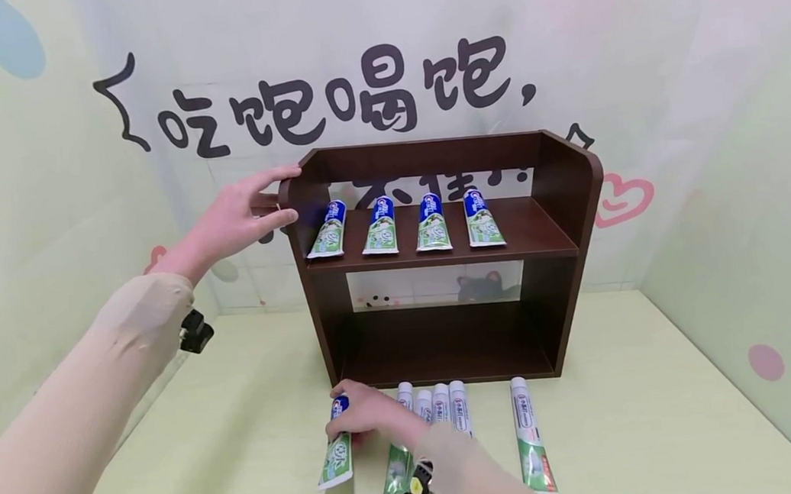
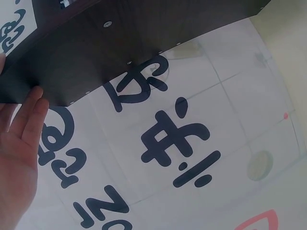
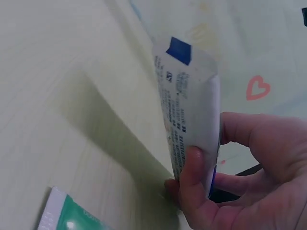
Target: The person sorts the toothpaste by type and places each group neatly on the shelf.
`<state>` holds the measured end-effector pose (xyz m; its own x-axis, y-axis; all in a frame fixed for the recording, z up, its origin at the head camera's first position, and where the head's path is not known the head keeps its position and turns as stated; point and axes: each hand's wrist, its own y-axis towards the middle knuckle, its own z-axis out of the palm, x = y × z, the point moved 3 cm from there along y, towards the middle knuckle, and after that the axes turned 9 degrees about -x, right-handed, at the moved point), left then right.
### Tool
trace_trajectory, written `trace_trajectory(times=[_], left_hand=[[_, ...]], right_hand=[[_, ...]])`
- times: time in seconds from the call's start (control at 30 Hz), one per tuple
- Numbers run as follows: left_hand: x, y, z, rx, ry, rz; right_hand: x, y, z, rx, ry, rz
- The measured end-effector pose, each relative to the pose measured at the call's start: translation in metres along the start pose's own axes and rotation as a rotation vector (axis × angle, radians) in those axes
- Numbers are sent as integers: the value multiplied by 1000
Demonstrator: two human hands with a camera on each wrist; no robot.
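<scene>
A blue, white and green toothpaste tube (image 1: 336, 462) is gripped by my right hand (image 1: 373, 417) just in front of the shelf's lower left corner. In the right wrist view, the thumb and fingers clasp the tube (image 3: 192, 105), its printed white back showing. My left hand (image 1: 231, 216) rests with fairly straight fingers against the upper left side of the dark brown two-tier shelf (image 1: 438, 261). The left wrist view shows its fingers (image 2: 29, 117) touching the outer side panel. Several similar tubes (image 1: 433, 225) stand spaced in a row on the upper tier.
Several white and green toothpaste tubes (image 1: 441, 406) lie side by side before the shelf, partly hidden by my right arm. Another white and green tube (image 1: 534, 440) lies apart to the right. Walls with printed lettering enclose the pale table (image 1: 653, 382).
</scene>
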<state>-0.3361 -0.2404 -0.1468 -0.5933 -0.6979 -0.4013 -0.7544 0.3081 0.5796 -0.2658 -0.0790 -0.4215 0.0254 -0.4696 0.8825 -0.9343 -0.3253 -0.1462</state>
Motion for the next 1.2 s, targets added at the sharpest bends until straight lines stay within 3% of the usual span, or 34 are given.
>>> trace_trajectory(times=[0.13, 0.3, 0.53, 1.03, 1.2], left_hand=[[0, 0, 0, -2, 5, 3], [-1, -1, 1, -1, 4, 7], [-1, -1, 2, 5, -16, 2], [1, 1, 2, -6, 7, 8], [0, 0, 2, -6, -22, 5]], right_hand=[[-4, 0, -11, 11, 142, 32], [-5, -6, -30, -1, 205, 8], [-4, -22, -54, 49, 319, -6], [-5, -46, -87, -3, 349, -75], [-7, -56, -93, 17, 395, -74]])
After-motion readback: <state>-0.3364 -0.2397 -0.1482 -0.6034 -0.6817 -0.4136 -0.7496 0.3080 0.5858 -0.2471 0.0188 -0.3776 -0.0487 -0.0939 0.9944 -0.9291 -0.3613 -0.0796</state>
